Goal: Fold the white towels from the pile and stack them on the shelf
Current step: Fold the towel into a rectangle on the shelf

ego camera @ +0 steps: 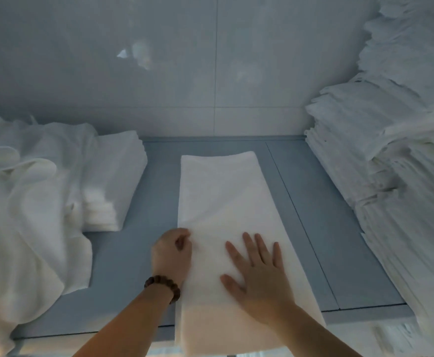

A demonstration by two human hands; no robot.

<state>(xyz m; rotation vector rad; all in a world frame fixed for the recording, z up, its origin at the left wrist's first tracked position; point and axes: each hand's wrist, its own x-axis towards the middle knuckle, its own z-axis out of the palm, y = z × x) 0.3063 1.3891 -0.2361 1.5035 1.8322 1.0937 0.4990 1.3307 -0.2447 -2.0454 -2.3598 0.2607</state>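
Right along the right side, a tall stack of folded towels [401,155] rises well above everything else, its edges ragged and layered. Opposite it on the left lies the loose pile of unfolded towels [22,202], rumpled and spilling toward the near edge, with a small neat stack of folded ones [115,176] just beside it, toward the tiled wall [159,60]. Between these, on the grey-blue counter [321,215], lies the white towel [223,202] being worked: a long, narrow strip folded lengthwise, its long axis running straight away from the person toward the wall. Its far end lies flat short of the wall, and its near end hangs over the counter's front edge. The right hand [257,269] lies flat on the towel's near half, palm down, fingers spread and pointing toward the wall. The left hand [172,251] sits at the towel's left edge, fingers curled in and pinching that edge. A dark beaded bracelet [163,286] circles the left wrist.
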